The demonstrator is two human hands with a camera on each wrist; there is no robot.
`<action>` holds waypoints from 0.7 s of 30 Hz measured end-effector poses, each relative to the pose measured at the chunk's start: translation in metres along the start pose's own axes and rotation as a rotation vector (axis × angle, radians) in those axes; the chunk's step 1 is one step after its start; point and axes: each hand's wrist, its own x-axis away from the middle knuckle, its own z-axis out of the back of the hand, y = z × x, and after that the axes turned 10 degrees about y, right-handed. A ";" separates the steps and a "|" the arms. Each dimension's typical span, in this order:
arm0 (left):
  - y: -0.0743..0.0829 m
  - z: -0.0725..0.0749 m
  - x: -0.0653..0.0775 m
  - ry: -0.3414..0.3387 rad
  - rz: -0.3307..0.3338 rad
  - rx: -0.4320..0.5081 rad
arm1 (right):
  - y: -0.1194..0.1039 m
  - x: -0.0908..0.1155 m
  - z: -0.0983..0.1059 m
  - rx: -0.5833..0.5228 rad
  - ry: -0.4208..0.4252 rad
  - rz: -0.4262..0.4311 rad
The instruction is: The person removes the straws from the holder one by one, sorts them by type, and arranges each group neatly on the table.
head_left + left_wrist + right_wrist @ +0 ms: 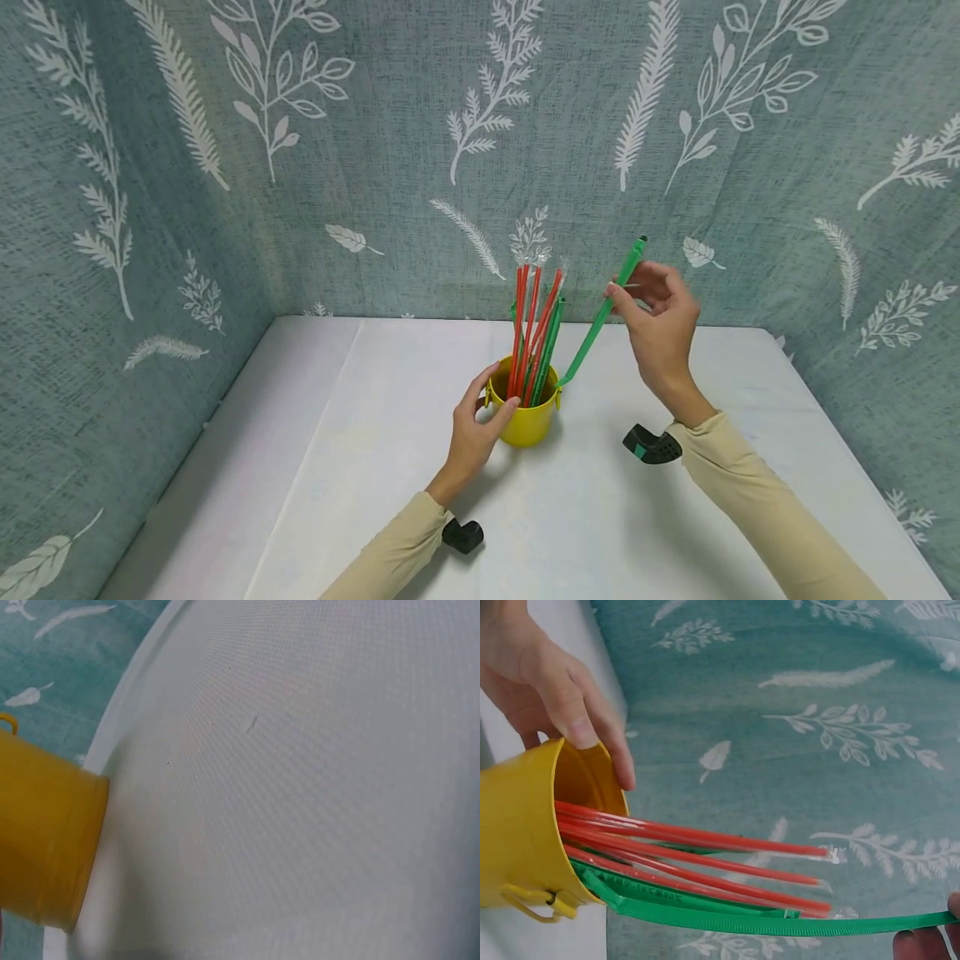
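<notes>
A small yellow bucket (527, 427) stands upright on the table, with ring handles at its sides. My left hand (474, 433) holds its rim from the left, the thumb at the near side; the right wrist view shows this hand (555, 682) too. In the bucket lean several red straws (534, 321) in clear wrappers and some green straws (552, 342). Between thumb and fingers my right hand (662, 321) pinches a long green straw (602, 317), tilted, its bent lower end at the bucket's right rim. The left wrist view shows only the bucket's side (45, 832).
A white cloth covers the table (360, 467). Behind it and at both sides hangs a green-blue curtain (390, 167) with white leaf prints. Black wrist devices (652, 446) sit by the sleeves.
</notes>
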 end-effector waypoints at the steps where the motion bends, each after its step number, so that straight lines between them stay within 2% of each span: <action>1: 0.000 0.000 0.000 0.000 -0.002 0.000 | 0.000 -0.001 0.000 -0.002 -0.001 0.001; 9: -0.002 0.001 0.000 0.003 -0.007 0.002 | -0.005 0.003 0.002 0.018 -0.044 0.006; 12: -0.002 0.000 0.000 0.004 -0.004 0.000 | -0.008 0.007 0.002 0.061 -0.067 0.002; 21: -0.001 -0.001 0.000 0.004 0.004 -0.010 | 0.011 0.012 0.008 0.147 -0.122 -0.033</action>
